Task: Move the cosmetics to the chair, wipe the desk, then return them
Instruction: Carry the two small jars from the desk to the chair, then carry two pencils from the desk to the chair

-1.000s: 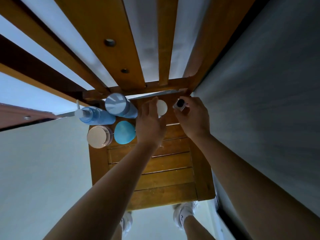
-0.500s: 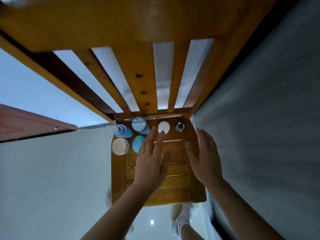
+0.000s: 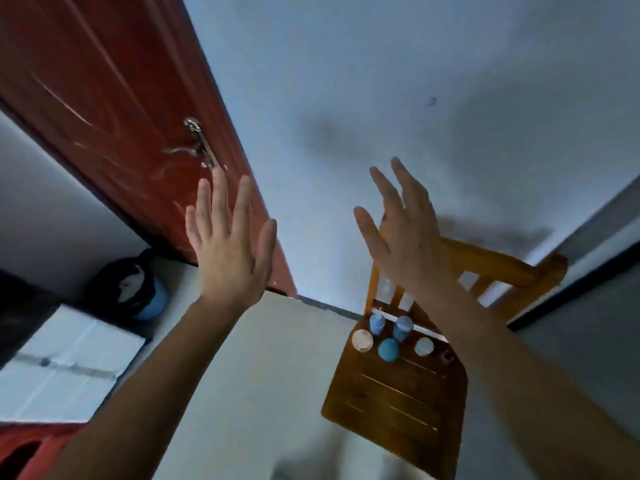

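Left hand [image 3: 228,251] and right hand [image 3: 405,237] rose from chair [image 3: 398,393].

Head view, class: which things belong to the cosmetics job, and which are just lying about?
Job: chair, blue bottles, beige-lidded jar, blue oval item, white-lidded jar, small dark bottle.
Lying about: red door, dark cap, white box.

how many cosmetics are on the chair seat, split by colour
blue bottles: 2
teal round piece: 1
pale-lidded jars: 2
small dark bottle: 1
total on the chair seat: 6
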Demonstrator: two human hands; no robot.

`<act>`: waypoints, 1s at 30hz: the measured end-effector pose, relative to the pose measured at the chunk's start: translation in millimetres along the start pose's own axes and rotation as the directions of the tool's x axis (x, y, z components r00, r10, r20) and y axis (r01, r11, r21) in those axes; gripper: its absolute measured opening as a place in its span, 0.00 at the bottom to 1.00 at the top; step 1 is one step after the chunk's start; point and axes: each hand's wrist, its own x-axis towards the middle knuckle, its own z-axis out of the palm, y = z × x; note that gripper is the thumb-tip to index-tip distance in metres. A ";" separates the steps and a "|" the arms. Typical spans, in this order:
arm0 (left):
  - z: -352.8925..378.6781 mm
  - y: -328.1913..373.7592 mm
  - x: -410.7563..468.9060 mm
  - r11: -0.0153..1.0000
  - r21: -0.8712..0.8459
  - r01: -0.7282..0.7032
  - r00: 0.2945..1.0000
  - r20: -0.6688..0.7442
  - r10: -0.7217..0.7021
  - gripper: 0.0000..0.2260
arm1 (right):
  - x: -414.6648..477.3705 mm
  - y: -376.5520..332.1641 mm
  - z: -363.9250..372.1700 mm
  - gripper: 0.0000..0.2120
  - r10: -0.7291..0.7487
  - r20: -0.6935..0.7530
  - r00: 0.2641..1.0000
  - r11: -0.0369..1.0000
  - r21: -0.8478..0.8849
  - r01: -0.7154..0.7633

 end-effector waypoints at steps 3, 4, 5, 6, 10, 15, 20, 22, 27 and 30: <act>-60.3 -73.2 -12.3 0.993 0.095 0.069 0.997 -0.044 -0.065 0.29 | 27.5 -76.4 26.9 0.28 -0.138 -0.009 0.990 0.989 0.058 0.138; -80.4 -102.7 -19.3 0.988 0.122 0.092 0.994 -0.064 -0.085 0.28 | 36.9 -106.3 41.7 0.28 -0.197 -0.027 0.980 0.977 0.080 0.198; -99.7 -133.3 -28.2 0.982 0.144 0.123 0.990 -0.088 -0.111 0.28 | 45.1 -137.8 58.7 0.28 -0.249 -0.043 0.967 0.962 0.104 0.252; -118.6 -164.0 -38.3 0.973 0.167 0.159 0.983 -0.118 -0.141 0.28 | 52.7 -171.4 77.5 0.27 -0.296 -0.057 0.953 0.944 0.133 0.301; -194.8 -281.9 -90.0 0.898 0.285 0.335 0.935 -0.218 -0.279 0.29 | 66.7 -320.0 161.4 0.28 -0.456 -0.068 0.887 0.846 0.276 0.456; -276.1 -380.7 -169.6 0.722 0.348 0.598 0.795 -0.372 -0.480 0.29 | 36.5 -491.7 242.6 0.28 -0.619 -0.030 0.785 0.685 0.469 0.557; -322.3 -439.0 -233.4 0.544 0.366 0.755 0.653 -0.495 -0.574 0.29 | 2.9 -611.8 293.7 0.30 -0.781 0.005 0.624 0.507 0.589 0.629; -333.5 -459.6 -249.8 0.489 0.341 0.803 0.594 -0.526 -0.609 0.29 | -6.6 -648.3 314.6 0.31 -0.812 0.009 0.584 0.460 0.625 0.630; -342.8 -523.3 -276.8 0.394 0.314 0.864 0.504 -0.548 -0.668 0.29 | -29.5 -721.9 380.0 0.30 -0.861 0.036 0.507 0.377 0.715 0.589; -345.3 -579.7 -278.8 0.348 0.304 0.887 0.461 -0.540 -0.704 0.29 | -29.9 -764.0 432.3 0.29 -0.886 0.042 0.461 0.341 0.732 0.589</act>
